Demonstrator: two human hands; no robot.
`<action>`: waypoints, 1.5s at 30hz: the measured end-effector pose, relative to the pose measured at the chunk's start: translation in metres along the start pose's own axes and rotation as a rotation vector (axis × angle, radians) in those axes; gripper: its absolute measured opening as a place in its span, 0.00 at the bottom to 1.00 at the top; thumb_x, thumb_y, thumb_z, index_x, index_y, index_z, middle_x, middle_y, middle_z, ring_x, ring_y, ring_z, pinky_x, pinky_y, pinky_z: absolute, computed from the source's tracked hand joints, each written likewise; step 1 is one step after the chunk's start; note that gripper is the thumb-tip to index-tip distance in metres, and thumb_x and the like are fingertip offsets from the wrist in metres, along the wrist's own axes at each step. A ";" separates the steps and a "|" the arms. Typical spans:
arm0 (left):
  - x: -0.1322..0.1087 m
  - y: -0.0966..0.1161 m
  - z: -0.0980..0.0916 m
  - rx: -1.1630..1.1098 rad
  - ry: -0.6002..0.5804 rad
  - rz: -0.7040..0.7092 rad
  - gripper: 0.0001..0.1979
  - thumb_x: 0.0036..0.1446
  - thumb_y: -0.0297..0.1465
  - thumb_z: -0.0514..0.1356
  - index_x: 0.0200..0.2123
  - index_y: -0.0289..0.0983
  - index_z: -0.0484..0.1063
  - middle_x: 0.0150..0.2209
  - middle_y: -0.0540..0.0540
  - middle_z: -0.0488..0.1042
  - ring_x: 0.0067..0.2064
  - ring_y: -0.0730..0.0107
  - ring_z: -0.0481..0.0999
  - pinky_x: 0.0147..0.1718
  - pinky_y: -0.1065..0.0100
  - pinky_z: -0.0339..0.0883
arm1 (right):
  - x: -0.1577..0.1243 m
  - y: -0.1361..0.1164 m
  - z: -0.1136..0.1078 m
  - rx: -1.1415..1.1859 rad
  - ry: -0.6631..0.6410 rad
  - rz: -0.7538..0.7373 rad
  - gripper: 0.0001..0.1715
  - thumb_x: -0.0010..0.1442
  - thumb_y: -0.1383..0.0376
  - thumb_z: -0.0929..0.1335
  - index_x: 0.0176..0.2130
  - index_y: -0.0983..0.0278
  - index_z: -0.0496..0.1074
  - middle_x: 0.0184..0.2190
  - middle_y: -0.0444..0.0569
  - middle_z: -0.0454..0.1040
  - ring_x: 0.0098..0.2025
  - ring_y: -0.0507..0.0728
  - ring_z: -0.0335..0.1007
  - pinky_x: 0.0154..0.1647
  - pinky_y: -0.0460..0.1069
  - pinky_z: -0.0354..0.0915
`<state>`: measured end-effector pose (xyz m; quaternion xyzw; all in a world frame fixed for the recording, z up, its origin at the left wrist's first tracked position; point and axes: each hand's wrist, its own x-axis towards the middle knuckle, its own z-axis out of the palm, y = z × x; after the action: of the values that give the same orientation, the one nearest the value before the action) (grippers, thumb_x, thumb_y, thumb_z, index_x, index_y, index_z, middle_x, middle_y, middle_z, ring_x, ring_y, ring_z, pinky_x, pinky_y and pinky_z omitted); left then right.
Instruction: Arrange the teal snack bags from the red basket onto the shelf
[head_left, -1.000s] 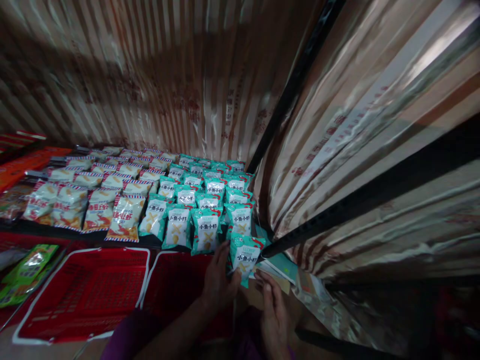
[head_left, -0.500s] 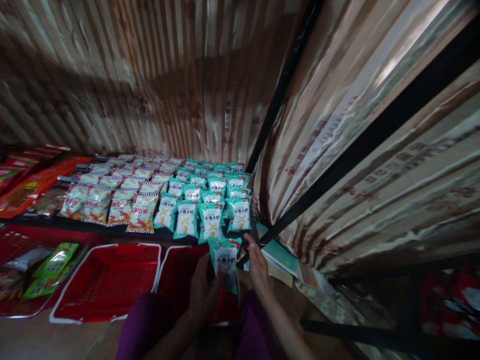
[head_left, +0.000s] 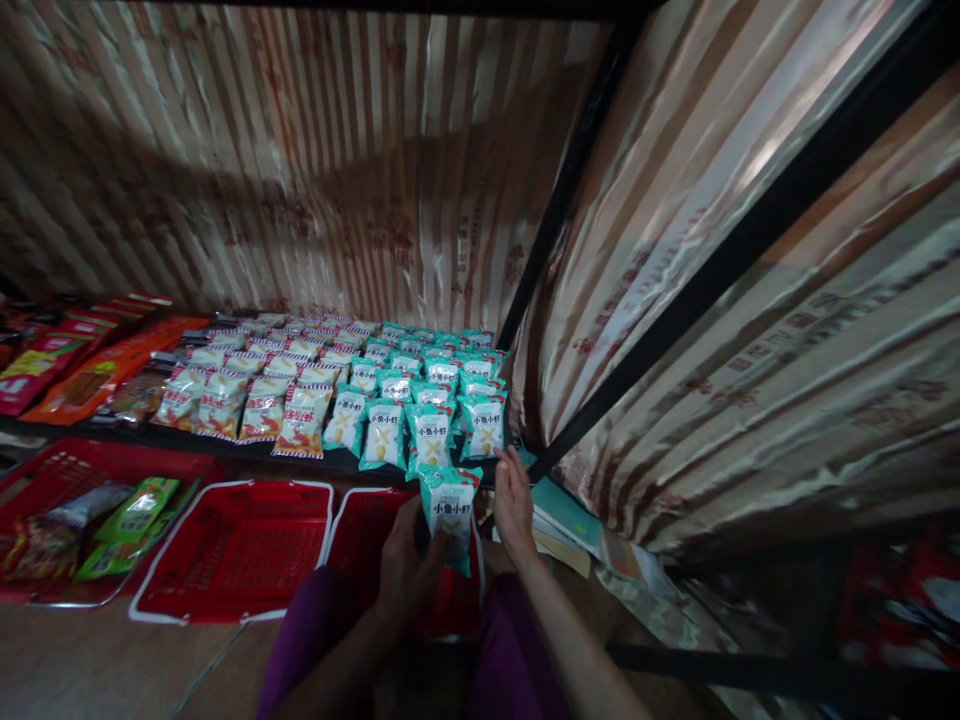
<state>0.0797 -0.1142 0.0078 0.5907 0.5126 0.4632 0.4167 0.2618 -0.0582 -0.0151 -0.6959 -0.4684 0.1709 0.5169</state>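
My left hand [head_left: 403,562] is closed on a teal and white snack bag [head_left: 454,497], thumb across its lower front. The bag is upright in front of the shelf's edge. My right hand [head_left: 514,508] is to the right of that bag, apart from it, fingers stretched out by the shelf's front corner. Just beyond both hands, rows of matching teal snack bags [head_left: 430,432] stand on the black shelf [head_left: 255,452]. Left of them are rows of white and orange snack bags [head_left: 304,415] with striped edges.
Red baskets stand on the floor below the shelf: one holding green packets [head_left: 139,515], a bare one [head_left: 232,560] with a white rim, and another [head_left: 356,530] under my left hand. Black posts [head_left: 637,365] and a striped curtain [head_left: 322,150] close in the back and right. Books [head_left: 570,520] lie low right.
The view has shifted slightly, so shelf and baskets appear further right. My right hand has moved up a little toward the shelf corner. The left hand still holds the bag.
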 end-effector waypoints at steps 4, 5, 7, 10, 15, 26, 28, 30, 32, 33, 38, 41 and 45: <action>0.001 -0.003 0.005 0.008 -0.023 -0.009 0.19 0.52 0.31 0.58 0.49 0.36 0.66 0.47 0.41 0.73 0.49 0.61 0.72 0.50 0.60 0.65 | 0.011 0.004 0.005 -0.059 -0.054 0.026 0.41 0.60 0.42 0.53 0.50 0.68 0.73 0.64 0.57 0.56 0.66 0.63 0.46 0.66 0.58 0.42; 0.000 -0.003 0.005 0.006 -0.025 -0.012 0.19 0.52 0.32 0.58 0.49 0.36 0.66 0.47 0.41 0.73 0.49 0.61 0.73 0.49 0.60 0.65 | 0.013 0.005 0.006 -0.059 -0.066 0.027 0.41 0.59 0.42 0.53 0.50 0.67 0.73 0.62 0.57 0.58 0.66 0.62 0.46 0.66 0.58 0.42; 0.000 -0.004 0.005 0.003 -0.028 -0.013 0.19 0.53 0.32 0.58 0.49 0.36 0.66 0.47 0.41 0.73 0.49 0.61 0.73 0.49 0.61 0.65 | 0.015 0.008 0.008 -0.057 -0.079 0.026 0.41 0.59 0.41 0.52 0.50 0.66 0.73 0.60 0.56 0.63 0.66 0.61 0.46 0.66 0.57 0.42; 0.001 -0.005 0.004 0.014 -0.024 0.009 0.19 0.53 0.32 0.58 0.49 0.37 0.67 0.48 0.42 0.73 0.50 0.61 0.72 0.50 0.60 0.65 | 0.014 0.009 0.009 -0.043 -0.078 0.024 0.41 0.59 0.41 0.52 0.51 0.64 0.73 0.60 0.54 0.63 0.66 0.60 0.47 0.66 0.57 0.42; 0.003 -0.006 0.003 0.036 -0.020 0.027 0.19 0.53 0.33 0.59 0.49 0.38 0.67 0.47 0.42 0.73 0.50 0.60 0.72 0.49 0.59 0.65 | 0.010 0.007 0.005 0.000 -0.064 0.030 0.39 0.58 0.41 0.55 0.48 0.64 0.74 0.60 0.56 0.62 0.64 0.62 0.51 0.65 0.59 0.44; 0.007 0.012 0.008 -0.056 -0.005 -0.075 0.23 0.50 0.33 0.59 0.51 0.36 0.66 0.47 0.42 0.73 0.49 0.60 0.72 0.47 0.60 0.66 | -0.027 -0.017 -0.022 0.223 -0.043 0.095 0.37 0.57 0.41 0.58 0.48 0.65 0.73 0.53 0.57 0.71 0.57 0.63 0.64 0.58 0.60 0.58; 0.006 0.018 0.010 -0.097 -0.017 -0.111 0.25 0.49 0.34 0.60 0.52 0.34 0.65 0.46 0.41 0.73 0.47 0.60 0.73 0.45 0.61 0.68 | -0.042 -0.027 -0.031 0.341 -0.103 0.192 0.35 0.57 0.41 0.60 0.48 0.63 0.73 0.48 0.56 0.75 0.51 0.63 0.70 0.51 0.59 0.65; 0.004 0.023 0.013 -0.159 -0.029 -0.131 0.26 0.50 0.36 0.60 0.53 0.34 0.64 0.45 0.40 0.74 0.45 0.61 0.74 0.43 0.62 0.69 | -0.057 -0.039 -0.040 0.490 -0.170 0.298 0.32 0.54 0.42 0.64 0.48 0.60 0.73 0.46 0.53 0.77 0.48 0.63 0.72 0.46 0.58 0.68; -0.001 0.028 0.016 -0.217 -0.036 -0.149 0.26 0.50 0.36 0.60 0.53 0.34 0.63 0.43 0.40 0.74 0.43 0.62 0.75 0.42 0.64 0.69 | -0.070 -0.052 -0.049 0.596 -0.212 0.341 0.31 0.49 0.44 0.69 0.47 0.59 0.73 0.44 0.52 0.78 0.48 0.63 0.72 0.45 0.57 0.69; -0.004 0.030 0.017 -0.234 -0.041 -0.155 0.26 0.50 0.36 0.60 0.53 0.34 0.63 0.43 0.40 0.74 0.43 0.63 0.75 0.42 0.64 0.69 | -0.075 -0.058 -0.053 0.620 -0.225 0.335 0.31 0.47 0.45 0.71 0.46 0.59 0.74 0.43 0.51 0.78 0.47 0.63 0.73 0.45 0.57 0.69; -0.022 0.044 0.017 -0.308 -0.094 -0.121 0.28 0.51 0.39 0.61 0.54 0.35 0.62 0.44 0.39 0.74 0.43 0.62 0.76 0.41 0.64 0.71 | -0.093 -0.075 -0.067 0.677 -0.244 0.317 0.30 0.44 0.47 0.73 0.42 0.60 0.74 0.37 0.49 0.80 0.39 0.62 0.76 0.39 0.55 0.71; -0.030 0.055 0.012 -0.408 -0.138 -0.130 0.30 0.49 0.43 0.63 0.53 0.35 0.63 0.44 0.39 0.74 0.43 0.61 0.76 0.41 0.64 0.71 | -0.100 -0.078 -0.070 0.672 -0.211 0.303 0.30 0.43 0.47 0.74 0.42 0.61 0.73 0.36 0.49 0.80 0.36 0.61 0.76 0.35 0.54 0.72; -0.035 0.068 0.001 -0.514 -0.115 -0.146 0.31 0.47 0.46 0.64 0.51 0.36 0.65 0.49 0.37 0.72 0.47 0.61 0.75 0.44 0.63 0.70 | -0.108 -0.081 -0.072 0.685 -0.184 0.289 0.29 0.43 0.47 0.73 0.40 0.62 0.73 0.35 0.48 0.80 0.34 0.60 0.76 0.34 0.54 0.72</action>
<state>0.0941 -0.1580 0.0690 0.4524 0.3947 0.5126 0.6139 0.2213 -0.1857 0.0588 -0.5236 -0.3256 0.4503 0.6458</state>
